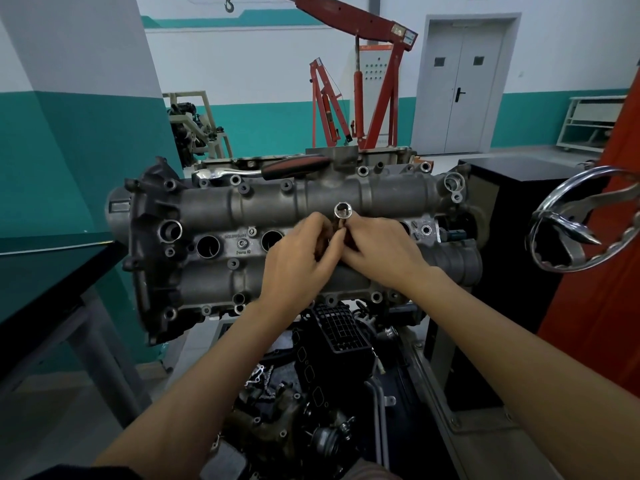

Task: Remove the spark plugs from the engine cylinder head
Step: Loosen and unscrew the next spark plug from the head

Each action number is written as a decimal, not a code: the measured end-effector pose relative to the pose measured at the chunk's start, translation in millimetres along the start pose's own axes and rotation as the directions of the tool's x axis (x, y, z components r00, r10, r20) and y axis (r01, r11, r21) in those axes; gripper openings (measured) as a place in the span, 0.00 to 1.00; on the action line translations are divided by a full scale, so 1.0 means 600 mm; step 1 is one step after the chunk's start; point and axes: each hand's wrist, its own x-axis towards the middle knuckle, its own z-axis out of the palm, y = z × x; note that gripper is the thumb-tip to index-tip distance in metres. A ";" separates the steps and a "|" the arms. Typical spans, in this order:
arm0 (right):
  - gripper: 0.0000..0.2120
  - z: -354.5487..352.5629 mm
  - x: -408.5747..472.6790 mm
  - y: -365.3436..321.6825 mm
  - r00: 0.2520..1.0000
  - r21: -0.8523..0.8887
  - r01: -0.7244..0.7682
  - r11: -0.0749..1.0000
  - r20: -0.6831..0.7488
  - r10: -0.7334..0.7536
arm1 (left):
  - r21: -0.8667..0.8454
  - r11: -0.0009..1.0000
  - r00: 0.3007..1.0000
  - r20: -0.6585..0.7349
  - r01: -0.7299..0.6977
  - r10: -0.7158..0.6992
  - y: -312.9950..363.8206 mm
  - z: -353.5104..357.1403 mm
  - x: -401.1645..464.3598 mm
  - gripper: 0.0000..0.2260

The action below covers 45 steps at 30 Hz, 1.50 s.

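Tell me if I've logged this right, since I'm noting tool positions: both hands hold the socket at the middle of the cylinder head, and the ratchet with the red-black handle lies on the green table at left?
Not quite. In the head view the ratchet lies along the far top edge of the cylinder head, not on the table. The left hand and right hand do hold the socket.

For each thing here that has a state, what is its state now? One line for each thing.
Socket: upright over a plug hole, open end up, no ratchet on it.
Left hand: pinches the socket.
Right hand: pinches the socket.
Ratchet: lying on the far edge of the head, unused.
Plug holes: two at left open, nothing sticks out.
Door: closed.
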 end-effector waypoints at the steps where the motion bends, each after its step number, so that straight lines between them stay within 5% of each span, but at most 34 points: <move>1: 0.16 0.000 0.001 0.000 1.000 -0.005 0.001 1.000 -0.008 -0.001 | -0.029 1.000 1.000 0.005 -0.003 0.003 -0.001 -0.003 -0.001 0.07; 6: 0.14 -0.002 0.002 -0.001 1.000 -0.018 -0.006 1.000 -0.009 0.006 | -0.128 0.992 0.999 -0.035 0.008 -0.013 0.012 -0.030 -0.005 0.09; 10: 0.13 -0.002 0.000 -0.001 1.000 -0.016 -0.012 1.000 -0.019 0.011 | -0.288 0.957 0.996 0.086 0.020 0.005 0.043 -0.066 0.006 0.22; 13: 0.10 -0.002 -0.001 -0.002 0.999 0.012 -0.022 1.000 -0.032 0.023 | -0.327 0.944 0.985 0.145 -0.039 0.091 0.064 -0.094 0.017 0.22; 19: 0.13 -0.001 0.001 -0.003 1.000 0.038 -0.014 0.999 -0.027 0.015 | -0.045 0.974 0.955 0.192 -0.221 0.225 0.091 -0.117 0.029 0.11; 30: 0.14 -0.008 -0.002 -0.007 0.996 0.008 0.019 1.000 -0.089 -0.018 | 0.242 0.895 0.811 0.554 -0.374 0.189 0.109 -0.135 0.040 0.19; 36: 0.14 0.001 0.000 0.003 1.000 0.013 -0.013 1.000 -0.006 0.013 | 0.385 0.851 0.869 0.471 -0.356 0.150 0.104 -0.131 0.038 0.13; 39: 0.24 0.002 0.000 0.005 1.000 -0.002 0.002 1.000 -0.015 -0.002 | 0.494 0.791 0.888 0.440 -0.361 0.130 0.102 -0.122 0.037 0.15; 45: 0.16 0.003 0.000 0.001 0.998 -0.009 0.016 1.000 -0.057 -0.017 | 0.586 0.695 0.893 0.409 -0.416 0.189 0.093 -0.114 0.035 0.17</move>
